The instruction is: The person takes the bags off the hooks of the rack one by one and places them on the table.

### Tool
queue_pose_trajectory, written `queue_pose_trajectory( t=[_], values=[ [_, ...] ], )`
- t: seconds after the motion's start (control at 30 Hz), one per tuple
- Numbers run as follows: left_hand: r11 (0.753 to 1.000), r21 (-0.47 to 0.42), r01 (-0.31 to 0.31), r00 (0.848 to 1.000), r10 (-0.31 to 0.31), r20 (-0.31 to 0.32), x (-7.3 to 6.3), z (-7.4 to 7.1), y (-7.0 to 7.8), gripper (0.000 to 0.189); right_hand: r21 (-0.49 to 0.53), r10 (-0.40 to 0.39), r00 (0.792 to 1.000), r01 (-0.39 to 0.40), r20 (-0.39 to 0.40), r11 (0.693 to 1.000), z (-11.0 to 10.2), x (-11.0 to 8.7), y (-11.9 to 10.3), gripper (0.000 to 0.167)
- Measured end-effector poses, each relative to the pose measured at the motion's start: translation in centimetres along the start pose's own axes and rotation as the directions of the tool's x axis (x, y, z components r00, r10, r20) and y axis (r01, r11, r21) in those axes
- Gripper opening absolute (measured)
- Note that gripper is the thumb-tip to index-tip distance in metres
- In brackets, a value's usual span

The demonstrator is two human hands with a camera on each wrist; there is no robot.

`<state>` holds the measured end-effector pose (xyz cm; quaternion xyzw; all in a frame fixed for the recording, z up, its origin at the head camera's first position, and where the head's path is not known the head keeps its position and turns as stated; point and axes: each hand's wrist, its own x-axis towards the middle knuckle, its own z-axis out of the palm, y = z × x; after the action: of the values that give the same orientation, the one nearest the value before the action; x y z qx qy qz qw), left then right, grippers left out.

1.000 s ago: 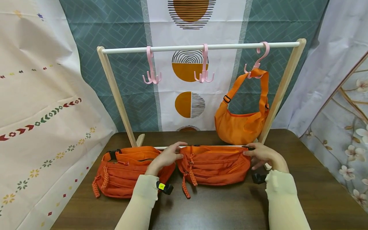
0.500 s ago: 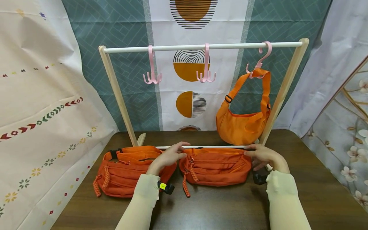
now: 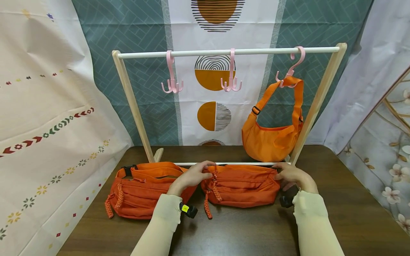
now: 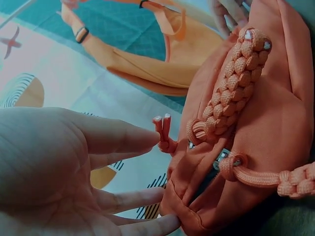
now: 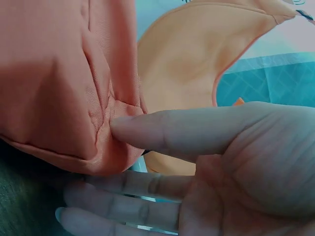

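An orange-red waist bag lies on the table between my hands, its braided zip pulls hanging at the left. My left hand is at its left end; in the left wrist view the fingers reach out nearly straight and touch the bag's edge, thumb by a small zip cord. At the other end my right hand pinches the corner, its thumb pressed on the fabric and the other fingers running behind and below. A second orange-red waist bag lies left, partly behind my left wrist.
A wood-and-white rack stands at the back with two bare pink hooks, left and middle. From the right pink hook hangs an orange shoulder bag. A brown table lies underneath.
The view has shifted slightly, moving the scene a little right. My right hand has come in closer against the bag's right end. The upper edge of the middle bag sits slightly lower than before.
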<state>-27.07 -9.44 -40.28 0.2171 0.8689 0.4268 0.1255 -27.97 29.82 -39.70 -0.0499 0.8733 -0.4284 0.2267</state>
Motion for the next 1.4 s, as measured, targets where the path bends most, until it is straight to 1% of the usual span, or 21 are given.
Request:
queue_pose_trajectory(
  t=[0.1,0.17,0.23,0.3,0.33,0.47,0.53,0.63,0.73,0.9,1.03,1.17,1.4],
  values=[
    [1.0,-0.01,0.009,1.0,-0.009,0.005,0.1,0.0,0.0,0.046,-0.047,-0.003,1.0,0.002,-0.013,0.999,-0.2,-0.2,-0.4,0.058],
    [1.0,-0.01,0.002,1.0,-0.002,-0.008,0.1,-0.1,0.0,0.045,-0.091,-0.017,1.0,0.015,-0.025,0.996,-0.5,-0.5,-0.9,0.054],
    [1.0,-0.026,-0.003,1.0,0.002,-0.028,0.1,-0.3,0.2,0.045,-0.121,-0.042,0.998,0.037,-0.044,0.992,-0.8,-0.8,-1.3,0.051],
    [0.999,-0.03,-0.023,0.998,0.021,-0.061,-0.1,-0.5,0.4,0.043,-0.132,-0.08,0.995,0.071,-0.062,0.989,-1.1,-1.2,-1.8,0.05],
    [0.999,-0.034,-0.038,0.996,0.035,-0.076,-0.1,-0.6,0.6,0.042,-0.127,-0.1,0.993,0.091,-0.068,0.988,-1.2,-1.4,-2.0,0.049],
    [0.996,-0.055,-0.067,0.992,0.061,-0.112,-0.4,-0.8,1.2,0.042,-0.079,-0.181,0.981,0.175,-0.077,0.981,-1.3,-2.0,-2.9,0.048],
    [0.994,-0.065,-0.084,0.989,0.075,-0.13,-0.4,-0.8,1.3,0.042,-0.053,-0.209,0.975,0.206,-0.077,0.977,-1.4,-2.3,-3.3,0.046],
    [0.992,-0.074,-0.106,0.982,0.093,-0.162,-0.5,-0.8,1.4,0.041,-0.03,-0.233,0.969,0.231,-0.087,0.972,-1.3,-2.6,-3.9,0.045],
    [0.988,-0.078,-0.132,0.973,0.114,-0.2,-0.5,-0.7,1.5,0.038,-0.032,-0.254,0.961,0.252,-0.107,0.967,-1.3,-2.9,-4.3,0.044],
    [0.975,-0.119,-0.188,0.954,0.153,-0.257,-0.4,-1.0,1.6,0.035,-0.028,-0.281,0.947,0.28,-0.154,0.96,-1.5,-3.0,-4.4,0.043],
    [0.961,-0.151,-0.23,0.935,0.175,-0.31,-0.2,-1.1,1.6,0.032,0.001,-0.292,0.939,0.297,-0.184,0.955,-1.5,-3.2,-4.5,0.042],
    [0.947,-0.168,-0.273,0.914,0.201,-0.353,0.0,-1.0,1.9,0.031,0.024,-0.315,0.924,0.327,-0.216,0.945,-1.4,-3.6,-4.9,0.04],
    [0.92,-0.194,-0.341,0.878,0.238,-0.416,0.1,-0.7,2.3,0.029,0.022,-0.36,0.896,0.379,-0.259,0.925,-1.1,-4.4,-6.0,0.041]
  ],
)
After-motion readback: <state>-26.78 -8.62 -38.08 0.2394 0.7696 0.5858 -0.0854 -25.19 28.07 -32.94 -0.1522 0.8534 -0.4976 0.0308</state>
